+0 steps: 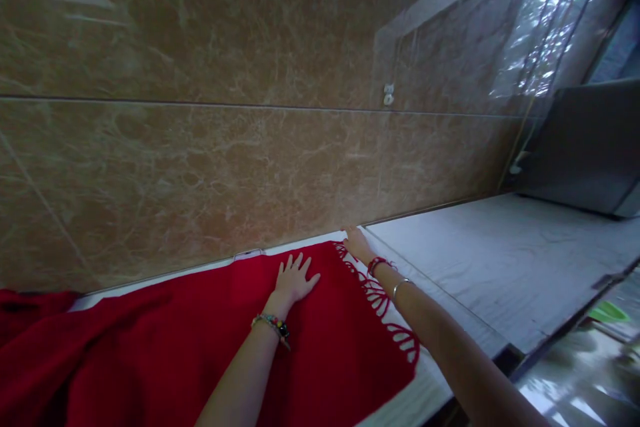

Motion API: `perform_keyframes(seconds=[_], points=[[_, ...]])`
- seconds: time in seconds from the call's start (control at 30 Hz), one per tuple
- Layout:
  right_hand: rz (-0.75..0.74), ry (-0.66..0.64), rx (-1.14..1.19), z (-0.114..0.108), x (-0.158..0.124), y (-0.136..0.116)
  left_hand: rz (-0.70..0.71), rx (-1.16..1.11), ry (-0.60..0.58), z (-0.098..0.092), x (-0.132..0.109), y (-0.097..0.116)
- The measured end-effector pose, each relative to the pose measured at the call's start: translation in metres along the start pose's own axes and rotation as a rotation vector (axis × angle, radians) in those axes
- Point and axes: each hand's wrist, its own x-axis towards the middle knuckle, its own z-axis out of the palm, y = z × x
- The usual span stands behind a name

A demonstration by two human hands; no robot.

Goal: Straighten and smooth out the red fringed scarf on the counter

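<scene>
I'm watching both arms stretching forward over the red fringed cloth (165,347), which is lying spread on the white counter (500,267) against the wall. The left hand (295,278) is pressing flat on the cloth, fingers spread. The right hand (357,243) is resting at its far fringed corner; I cannot tell whether it is pinching. Brown marble tiles (200,80) are filling the view behind, and a grey box (585,147) is sitting at the counter's right end.

1. The fringed cloth (325,347) lies over the left part of the bench (500,260), reaching its back edge.
2. The left hand (295,280) lies flat on the cloth.
3. The right hand (357,243) is at the cloth's back right corner.
4. A box (585,147) stands at the bench's right end.
</scene>
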Motion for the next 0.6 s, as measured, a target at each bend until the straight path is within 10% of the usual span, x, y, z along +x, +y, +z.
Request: perform_keyframes(seconds=[0.27, 0.47, 0.6], points=[[-0.584, -0.245, 0.079, -0.014, -0.039, 0.010, -0.032, -0.071, -0.075, 0.002, 0.001, -0.008], [-0.363, -0.270, -0.142, -0.034, -0.035, 0.062, -0.021, -0.101, -0.051, 0.001, -0.003, -0.010], [-0.446, -0.172, -0.070, -0.033, -0.027, 0.032, -0.024, -0.108, -0.023, 0.001, -0.005, -0.008]])
